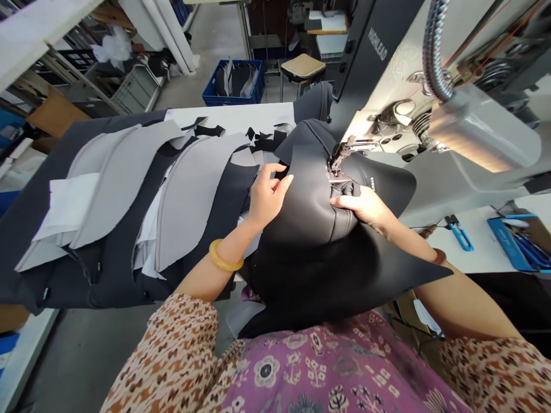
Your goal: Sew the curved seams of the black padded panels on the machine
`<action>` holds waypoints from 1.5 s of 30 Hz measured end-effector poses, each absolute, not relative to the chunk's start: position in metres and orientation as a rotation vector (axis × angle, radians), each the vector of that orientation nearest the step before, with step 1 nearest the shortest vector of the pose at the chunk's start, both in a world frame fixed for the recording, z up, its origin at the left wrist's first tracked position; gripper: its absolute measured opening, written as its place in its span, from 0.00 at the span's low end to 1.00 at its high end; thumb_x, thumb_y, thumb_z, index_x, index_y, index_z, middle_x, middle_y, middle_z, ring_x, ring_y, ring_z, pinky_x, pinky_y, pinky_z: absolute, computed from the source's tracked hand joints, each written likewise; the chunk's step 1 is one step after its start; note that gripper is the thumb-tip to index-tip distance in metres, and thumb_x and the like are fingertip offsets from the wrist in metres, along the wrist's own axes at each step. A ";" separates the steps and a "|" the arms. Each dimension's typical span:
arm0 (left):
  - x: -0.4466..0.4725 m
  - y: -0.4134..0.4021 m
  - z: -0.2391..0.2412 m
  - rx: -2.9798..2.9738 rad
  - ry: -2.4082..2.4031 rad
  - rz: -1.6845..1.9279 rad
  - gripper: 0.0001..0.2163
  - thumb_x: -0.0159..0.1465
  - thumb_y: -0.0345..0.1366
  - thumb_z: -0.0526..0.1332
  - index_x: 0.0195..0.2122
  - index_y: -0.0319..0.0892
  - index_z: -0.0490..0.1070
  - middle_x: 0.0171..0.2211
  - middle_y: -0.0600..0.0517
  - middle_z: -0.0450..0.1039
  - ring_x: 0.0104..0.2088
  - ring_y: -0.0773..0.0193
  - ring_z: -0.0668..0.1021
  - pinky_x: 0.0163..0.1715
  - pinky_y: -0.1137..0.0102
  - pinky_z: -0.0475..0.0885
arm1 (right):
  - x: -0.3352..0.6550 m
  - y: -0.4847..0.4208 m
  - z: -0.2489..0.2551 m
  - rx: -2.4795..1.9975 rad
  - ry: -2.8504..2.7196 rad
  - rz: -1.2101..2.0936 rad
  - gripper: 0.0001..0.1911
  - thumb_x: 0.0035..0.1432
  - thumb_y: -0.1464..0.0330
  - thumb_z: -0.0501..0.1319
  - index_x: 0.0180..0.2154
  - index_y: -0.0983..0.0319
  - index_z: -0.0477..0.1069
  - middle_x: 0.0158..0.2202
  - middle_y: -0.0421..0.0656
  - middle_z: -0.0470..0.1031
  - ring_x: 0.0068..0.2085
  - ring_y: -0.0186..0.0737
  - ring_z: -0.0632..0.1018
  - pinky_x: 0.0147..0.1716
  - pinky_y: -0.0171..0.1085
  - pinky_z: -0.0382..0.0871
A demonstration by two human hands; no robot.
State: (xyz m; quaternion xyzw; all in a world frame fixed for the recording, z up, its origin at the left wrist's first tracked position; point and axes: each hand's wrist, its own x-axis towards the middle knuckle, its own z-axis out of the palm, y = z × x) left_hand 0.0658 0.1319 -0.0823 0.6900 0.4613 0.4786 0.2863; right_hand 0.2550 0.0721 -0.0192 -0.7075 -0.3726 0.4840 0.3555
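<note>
A black leather-like seat cover [297, 212] with stitched seams lies bunched under the presser foot [334, 166] of a sewing machine [387, 103], and its lower part drapes towards my lap. My right hand [368, 207] is closed on a folded seam of the cover just in front of the foot, thumb on top. White lettering [372, 183] shows beside that hand. At the cover's left edge is my left hand [267, 198], its thumb and forefinger curved with the tips a little apart. A small dark patch shows between them; whether they touch it is unclear.
Grey curved panels [193, 201] and dark fabric are piled on the table at left, with black scraps [267, 140] behind. Blue thread snips [460, 234] and a blue tool box [516, 241] are at right. A blue crate [235, 100] and a stool [302, 66] stand beyond.
</note>
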 end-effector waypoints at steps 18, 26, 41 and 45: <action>0.090 0.131 -0.062 3.098 0.575 0.701 0.19 0.64 0.31 0.49 0.56 0.34 0.63 0.56 0.40 0.65 0.57 0.53 0.68 0.55 0.54 0.63 | 0.258 0.070 -0.020 -1.927 -1.480 0.411 0.09 0.45 0.64 0.57 0.27 0.62 0.61 0.26 0.41 0.67 0.28 0.34 0.65 0.30 0.35 0.62; 0.100 0.119 -0.059 3.043 0.781 0.696 0.19 0.64 0.30 0.48 0.56 0.36 0.63 0.55 0.40 0.66 0.56 0.52 0.69 0.51 0.55 0.65 | 0.273 0.079 -0.021 -2.002 -1.525 0.184 0.09 0.54 0.61 0.55 0.31 0.62 0.64 0.27 0.42 0.67 0.28 0.36 0.66 0.33 0.37 0.61; 0.108 0.124 -0.058 3.100 0.898 0.772 0.19 0.63 0.30 0.52 0.55 0.42 0.66 0.51 0.43 0.70 0.52 0.55 0.72 0.50 0.60 0.67 | 0.277 0.100 -0.020 -2.130 -1.244 0.389 0.09 0.50 0.62 0.59 0.31 0.60 0.64 0.24 0.37 0.61 0.28 0.36 0.65 0.36 0.39 0.61; 0.108 0.125 -0.060 3.086 0.882 0.785 0.19 0.63 0.30 0.52 0.55 0.42 0.66 0.51 0.43 0.70 0.53 0.54 0.72 0.51 0.60 0.67 | 0.276 0.101 -0.018 -2.125 -1.236 0.418 0.09 0.51 0.63 0.59 0.31 0.60 0.62 0.23 0.37 0.61 0.29 0.36 0.65 0.37 0.40 0.61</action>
